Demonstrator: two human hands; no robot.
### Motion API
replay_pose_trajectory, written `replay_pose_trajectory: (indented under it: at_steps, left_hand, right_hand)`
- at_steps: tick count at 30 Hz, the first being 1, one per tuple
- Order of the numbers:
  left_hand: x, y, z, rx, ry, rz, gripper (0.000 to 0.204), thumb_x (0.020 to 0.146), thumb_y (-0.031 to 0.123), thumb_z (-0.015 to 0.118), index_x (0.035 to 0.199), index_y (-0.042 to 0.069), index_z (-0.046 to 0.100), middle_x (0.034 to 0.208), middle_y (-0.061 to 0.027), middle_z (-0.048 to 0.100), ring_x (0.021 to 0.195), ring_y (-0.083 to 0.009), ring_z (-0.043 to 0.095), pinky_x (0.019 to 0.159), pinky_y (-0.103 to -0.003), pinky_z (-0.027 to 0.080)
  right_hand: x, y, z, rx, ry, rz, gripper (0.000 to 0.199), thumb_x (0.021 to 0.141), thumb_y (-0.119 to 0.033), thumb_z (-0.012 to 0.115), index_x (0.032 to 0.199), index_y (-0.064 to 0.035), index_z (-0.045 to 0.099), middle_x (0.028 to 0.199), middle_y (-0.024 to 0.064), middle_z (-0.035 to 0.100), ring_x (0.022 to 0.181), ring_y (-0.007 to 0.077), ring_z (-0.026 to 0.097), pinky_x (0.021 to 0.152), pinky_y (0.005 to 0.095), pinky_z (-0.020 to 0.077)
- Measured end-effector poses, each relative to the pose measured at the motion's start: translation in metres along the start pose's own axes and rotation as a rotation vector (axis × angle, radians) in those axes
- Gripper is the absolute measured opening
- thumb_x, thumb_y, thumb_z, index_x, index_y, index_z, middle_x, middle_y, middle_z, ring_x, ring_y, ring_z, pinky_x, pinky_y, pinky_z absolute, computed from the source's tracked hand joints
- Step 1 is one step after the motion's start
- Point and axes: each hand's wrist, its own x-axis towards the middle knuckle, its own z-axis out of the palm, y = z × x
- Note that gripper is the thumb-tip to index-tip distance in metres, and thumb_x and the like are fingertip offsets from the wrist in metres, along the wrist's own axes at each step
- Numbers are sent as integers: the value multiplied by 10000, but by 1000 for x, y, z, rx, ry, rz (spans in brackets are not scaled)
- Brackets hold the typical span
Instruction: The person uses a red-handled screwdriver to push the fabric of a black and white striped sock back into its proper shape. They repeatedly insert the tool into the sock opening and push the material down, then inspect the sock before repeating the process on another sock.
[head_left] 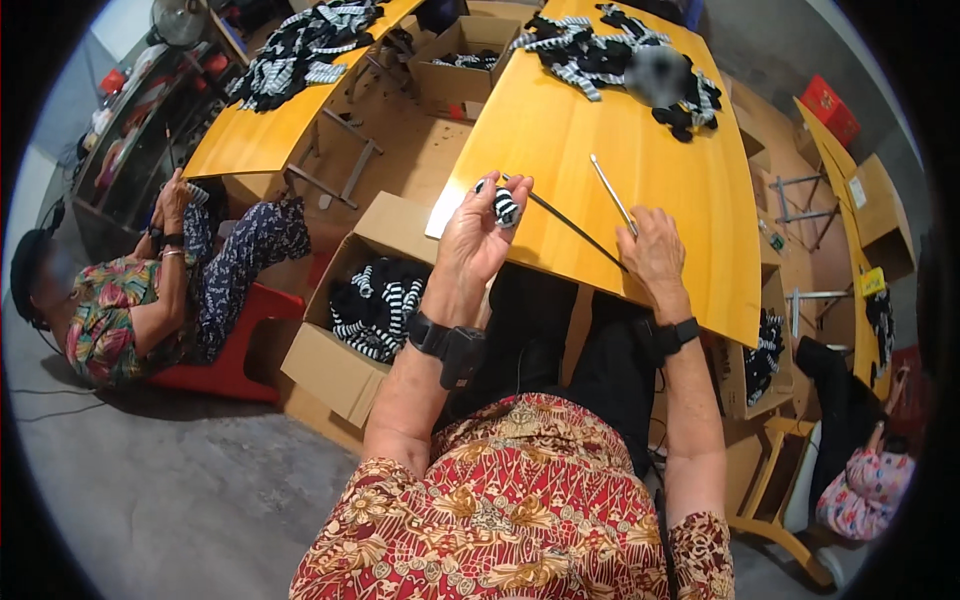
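Note:
My left hand (pixel 478 235) is raised over the near left corner of the table, its fingers curled round a small bunched piece of black-and-white striped fabric (pixel 507 207). From beside that fabric a thin dark rod (pixel 565 222) slants down to the right hand. My right hand (pixel 655 255) is closed low over the table's near edge. A slim silver rod (pixel 610 190) runs from its fingers toward the far left. Both rods meet this hand, and the fingers hide how each is gripped.
On the yellow table (pixel 520 120) lies a heap of black and striped pieces (pixel 590 60). An open carton (pixel 345 375) of similar pieces stands at my left, another carton (pixel 755 385) at my right. One person (pixel 120 310) sits at the left, another (pixel 870 480) at the lower right.

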Motion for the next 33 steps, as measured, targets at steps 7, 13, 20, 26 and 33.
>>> replay_pose_trajectory:
  at_steps: [7, 13, 20, 26, 33]
  left_hand:
    - [5, 1, 3, -176, -1, -43, 214, 959, 113, 546, 1029, -84, 499, 1115, -268, 530, 1033, -368, 603, 835, -395, 603]
    - [5, 8, 11, -196, 8, -24, 220, 965, 119, 535, 990, -95, 491, 1055, -241, 543, 1002, -336, 599, 822, -385, 594]
    - [-1, -7, 23, -224, -48, -136, 195, 956, 71, 522, 1080, -77, 491, 1091, -217, 524, 940, -270, 582, 770, -338, 559]
    - [-8, -25, 32, -139, -65, -136, 236, 958, 88, 527, 1145, -51, 490, 1084, -187, 541, 913, -244, 591, 721, -308, 539]
    - [-16, -44, 44, -37, -242, -24, 236, 999, 161, 481, 1183, 13, 493, 975, -100, 573, 658, -118, 461, 551, -218, 397]
  right_hand:
    - [-20, 3, -12, 188, -38, -60, 290, 809, -52, 561, 1096, -21, 591, 837, 175, 560, 771, 339, 579, 671, 432, 485]
    - [-71, -68, -119, 711, -182, -59, 389, 825, 18, 574, 1213, 1, 584, 740, 133, 521, 622, 248, 540, 574, 349, 442]
    - [-94, -78, -115, 777, -209, -113, 422, 810, 51, 590, 1230, 21, 570, 750, 113, 517, 613, 204, 532, 566, 311, 444]
    - [-95, -78, -104, 871, -214, -22, 420, 811, 46, 595, 1229, 25, 567, 749, 117, 515, 608, 213, 521, 563, 313, 439]
    - [-99, -93, -89, 871, -70, -12, 431, 805, 90, 579, 1233, 34, 563, 755, 122, 506, 620, 222, 524, 569, 314, 445]
